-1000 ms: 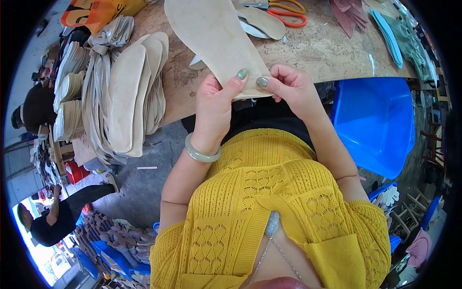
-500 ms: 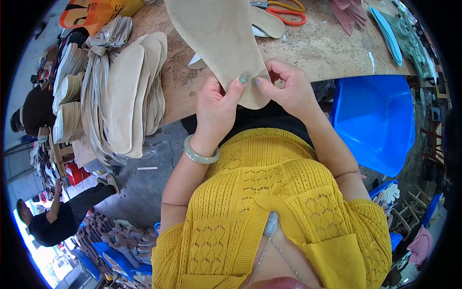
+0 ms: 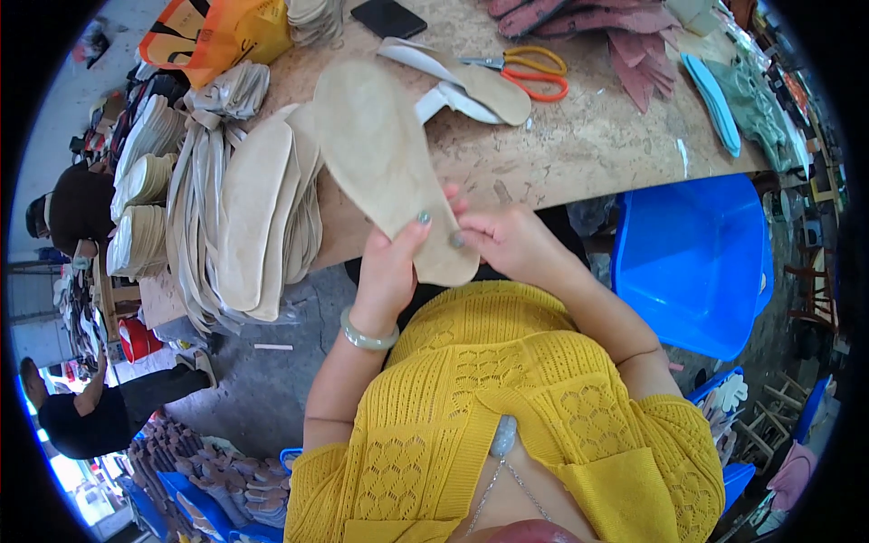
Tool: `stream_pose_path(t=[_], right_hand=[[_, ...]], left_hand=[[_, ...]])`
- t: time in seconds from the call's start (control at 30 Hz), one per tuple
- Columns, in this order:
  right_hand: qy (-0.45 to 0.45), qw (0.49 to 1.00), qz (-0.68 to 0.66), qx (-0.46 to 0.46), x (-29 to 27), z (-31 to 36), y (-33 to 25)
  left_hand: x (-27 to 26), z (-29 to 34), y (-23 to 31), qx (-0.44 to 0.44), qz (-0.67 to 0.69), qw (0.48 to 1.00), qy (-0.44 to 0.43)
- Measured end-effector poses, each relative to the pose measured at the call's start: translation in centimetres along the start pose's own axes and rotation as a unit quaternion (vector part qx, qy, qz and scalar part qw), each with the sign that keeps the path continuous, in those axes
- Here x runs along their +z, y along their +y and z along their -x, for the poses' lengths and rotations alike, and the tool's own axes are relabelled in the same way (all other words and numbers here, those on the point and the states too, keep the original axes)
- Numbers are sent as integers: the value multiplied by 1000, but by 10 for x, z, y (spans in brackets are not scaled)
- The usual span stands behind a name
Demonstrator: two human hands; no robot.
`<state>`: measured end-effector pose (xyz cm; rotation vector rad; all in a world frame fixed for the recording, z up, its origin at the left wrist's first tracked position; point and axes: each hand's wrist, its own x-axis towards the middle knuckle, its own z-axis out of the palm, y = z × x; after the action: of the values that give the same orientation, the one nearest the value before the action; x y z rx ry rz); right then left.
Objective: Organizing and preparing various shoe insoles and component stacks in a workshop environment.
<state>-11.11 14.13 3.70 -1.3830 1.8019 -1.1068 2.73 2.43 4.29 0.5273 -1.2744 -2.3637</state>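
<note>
A long beige insole (image 3: 380, 145) is held up in front of me, its wide end away from me and tilted to the left. My left hand (image 3: 389, 267) pinches its narrow near end, thumb on top. At the right edge of that same end, my right hand (image 3: 507, 240) grips with thumb and fingers. To the left lies a bundle of similar beige insoles (image 3: 258, 217), with pale strips (image 3: 195, 217) beside it. Beyond the held piece, another insole (image 3: 493, 90) and white-backed pieces (image 3: 457, 104) rest on the wooden table (image 3: 561, 145).
Orange-handled scissors (image 3: 534, 72) and a black phone (image 3: 389, 16) lie toward the back. Reddish cut pieces (image 3: 634, 54) and a light-blue piece (image 3: 711, 104) are at the right. A blue tub (image 3: 692, 262) stands below the table edge. Two other people are at the left.
My hands have drawn the insole nearer and lower, and its whole outline now shows. The view has shifted, bringing more of the table's back into sight.
</note>
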Motion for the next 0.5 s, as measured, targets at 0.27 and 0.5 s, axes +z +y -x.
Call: stream_pose_path(t=[0.27,0.5], right_hand=[[18,989,-142,28,-29,-3,-7],[359,799,-462,-137,-91,-71,-5]], left_hand=[[-17,33,11,181,-460,869,0],[-64,58,1,-7,-191,981,23]])
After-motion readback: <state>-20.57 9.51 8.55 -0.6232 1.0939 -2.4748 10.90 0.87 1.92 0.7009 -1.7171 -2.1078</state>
